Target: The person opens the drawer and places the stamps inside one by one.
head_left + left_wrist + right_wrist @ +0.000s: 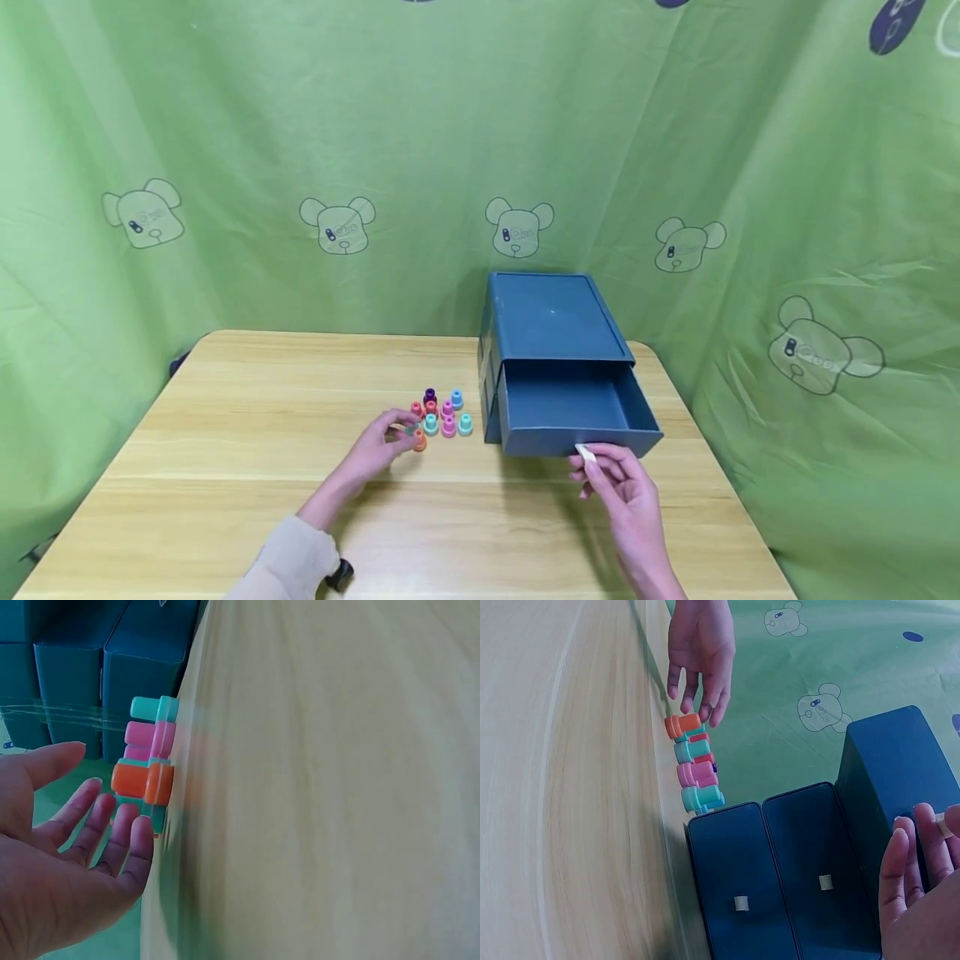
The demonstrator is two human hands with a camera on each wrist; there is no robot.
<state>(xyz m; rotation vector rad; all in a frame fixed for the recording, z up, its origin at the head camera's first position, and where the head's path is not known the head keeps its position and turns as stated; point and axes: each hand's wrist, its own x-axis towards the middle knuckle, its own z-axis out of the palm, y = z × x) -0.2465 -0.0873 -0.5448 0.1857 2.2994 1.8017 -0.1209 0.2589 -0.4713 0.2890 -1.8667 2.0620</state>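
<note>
A teal peg (157,817) is partly hidden behind the fingers of the left hand (378,446), and a dark object (341,575) by that sleeve (288,558) is hard to make out. The left hand's fingers are loosely spread just beside an orange peg (420,442); whether they touch it, I cannot tell. The right hand (630,500), its thumb cut off in its own wrist view, pinches the white tab (585,452) of the top drawer (577,442).

That drawer is pulled out from the blue cabinet (555,317), its inner floor and walls visible. Two lower drawers (739,855) are closed, their contents hidden.

The orange peg stands upright on the wood-grain surface (262,417), nearest the person in a cluster of purple, blue, red, pink and teal pegs left of the cabinet. Green curtains (450,125) with bear-head outlines surround the surface.
</note>
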